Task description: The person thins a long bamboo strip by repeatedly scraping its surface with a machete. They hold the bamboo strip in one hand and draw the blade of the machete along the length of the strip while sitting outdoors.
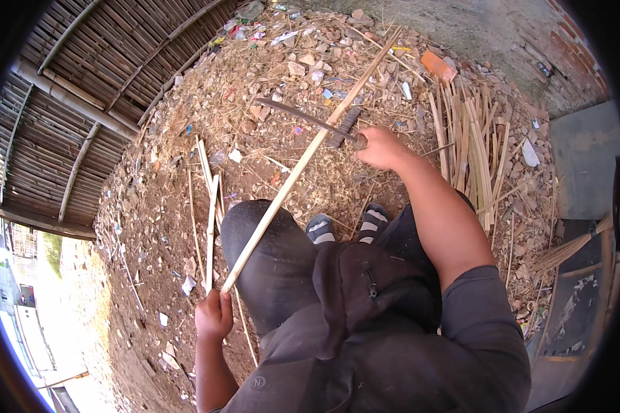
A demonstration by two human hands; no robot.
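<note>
My left hand (213, 315) is closed round the near end of a long, pale split bamboo strip (275, 208). The strip slants away over my left knee toward the upper right. In my closed right hand (384, 147) is the handle of a curved, dark-bladed sickle (289, 110). Its blade points left and crosses the strip around its middle; whether the two touch, I cannot tell. Beneath that crossing a dark ridged bar (346, 128) lies on the ground.
A pile of split bamboo strips (472, 141) lies to my right, and a few more strips (212, 227) are beside my left knee. An orange brick (438, 67) sits near the wall (475, 34). Rubble and litter cover the dirt. A bamboo-slat structure (83, 89) stands at the left.
</note>
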